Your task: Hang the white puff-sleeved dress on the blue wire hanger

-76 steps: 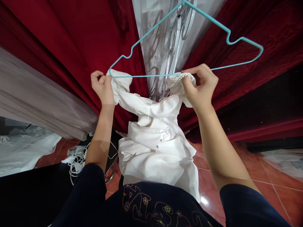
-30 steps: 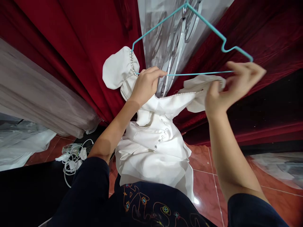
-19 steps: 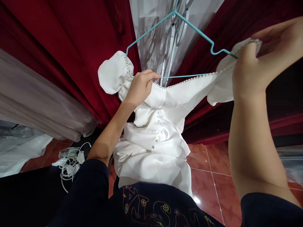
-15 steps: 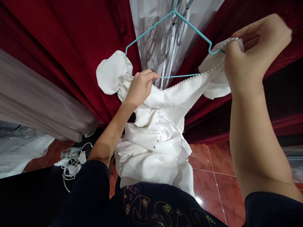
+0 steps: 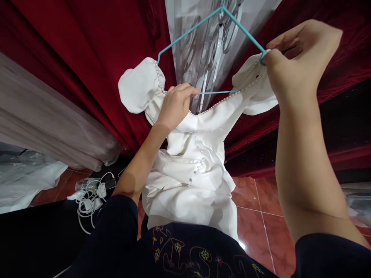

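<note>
A white dress (image 5: pixel 208 179) with puffed sleeves, a pearl-beaded neckline and small buttons down the bodice hangs in front of me on a light blue hanger (image 5: pixel 220 92). My left hand (image 5: pixel 176 104) is closed around the hanger's lower bar, near the left of the neckline. At the hanger's right end, my right hand (image 5: pixel 301 54) pinches the beaded edge of the right sleeve (image 5: pixel 261 94). The fingertips there are partly hidden behind the hand. The left sleeve (image 5: pixel 137 85) sits by the hanger's other end.
Dark red curtains (image 5: pixel 116 50) hang on both sides, with a pale grey drape (image 5: pixel 52 119) at the left. Behind the hanger stands ornate silver metalwork (image 5: pixel 213 65). White cables (image 5: pixel 89 202) lie on a black surface at lower left. Reddish tiles (image 5: pixel 249 224) cover the floor.
My right hand has moved left and inward, bringing the right sleeve's beaded edge onto the hanger's right end. The hanger has shifted slightly right and up. My left hand keeps its hold.
</note>
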Demonstrator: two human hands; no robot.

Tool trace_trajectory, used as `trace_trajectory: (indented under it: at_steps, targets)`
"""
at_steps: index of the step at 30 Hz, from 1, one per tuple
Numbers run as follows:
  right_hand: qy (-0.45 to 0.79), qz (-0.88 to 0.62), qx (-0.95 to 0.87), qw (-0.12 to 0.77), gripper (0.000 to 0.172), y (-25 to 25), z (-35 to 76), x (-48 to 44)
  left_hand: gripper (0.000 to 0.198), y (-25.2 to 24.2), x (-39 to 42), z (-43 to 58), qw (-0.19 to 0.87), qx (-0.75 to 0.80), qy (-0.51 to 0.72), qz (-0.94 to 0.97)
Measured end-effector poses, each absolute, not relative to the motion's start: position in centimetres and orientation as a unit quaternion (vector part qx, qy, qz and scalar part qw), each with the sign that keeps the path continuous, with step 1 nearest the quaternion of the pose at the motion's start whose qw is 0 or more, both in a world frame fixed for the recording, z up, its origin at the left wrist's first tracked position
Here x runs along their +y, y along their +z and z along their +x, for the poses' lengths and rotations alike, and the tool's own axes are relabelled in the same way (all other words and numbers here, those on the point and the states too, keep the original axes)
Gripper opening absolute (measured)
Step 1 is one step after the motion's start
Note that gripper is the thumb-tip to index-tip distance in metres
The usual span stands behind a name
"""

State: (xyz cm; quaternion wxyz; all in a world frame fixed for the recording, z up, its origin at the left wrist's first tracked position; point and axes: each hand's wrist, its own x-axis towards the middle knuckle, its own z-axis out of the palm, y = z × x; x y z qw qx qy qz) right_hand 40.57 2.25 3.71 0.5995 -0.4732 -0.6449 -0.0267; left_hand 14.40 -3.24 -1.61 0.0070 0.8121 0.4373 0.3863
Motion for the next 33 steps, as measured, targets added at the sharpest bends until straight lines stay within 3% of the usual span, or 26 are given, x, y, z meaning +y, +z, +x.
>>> trace_trajectory:
  at_steps: [3, 7, 11, 15, 21, 24, 27, 33]
  targets:
    - [0.003, -0.389, -0.640, 0.663, 0.025, 3.7, 40.1, 0.7, 0.040, -1.6, -3.5, 14.2, 0.004, 0.431, 0.391, 0.813]
    - [-0.152, -0.324, -0.693, 0.626, 0.032, 2.4, 38.7, -1.5, 0.043, -1.5, -3.8, 14.4, 0.001, 0.425, 0.390, 0.817]
    - [-0.096, -0.307, -0.797, 0.511, 0.019, -1.4, 36.3, -1.8, 0.044, -1.7, -3.9, 14.7, -0.009, 0.432, 0.379, 0.818]
    - [-0.086, -0.426, -0.802, 0.410, 0.025, -5.2, 34.8, -0.5, 0.039, -2.1, -4.1, 15.0, -0.026, 0.443, 0.352, 0.824]
    - [-0.082, -0.443, -0.764, 0.462, 0.030, -5.7, 34.1, -1.0, 0.036, -0.9, -5.0, 14.6, -0.050, 0.412, 0.421, 0.807]
    - [-0.085, -0.441, -0.752, 0.483, 0.033, -5.8, 33.1, -1.9, 0.037, -0.1, -4.7, 13.3, -0.143, 0.444, 0.496, 0.733]
    - [-0.079, -0.446, -0.740, 0.498, 0.035, -5.9, 32.3, -2.2, 0.056, 0.2, -3.8, 11.6, -0.243, 0.500, 0.510, 0.657]
    - [-0.083, -0.460, -0.735, 0.492, 0.035, -5.3, 33.1, -2.1, 0.029, 0.3, -0.8, 8.6, -0.141, 0.528, 0.491, 0.678]
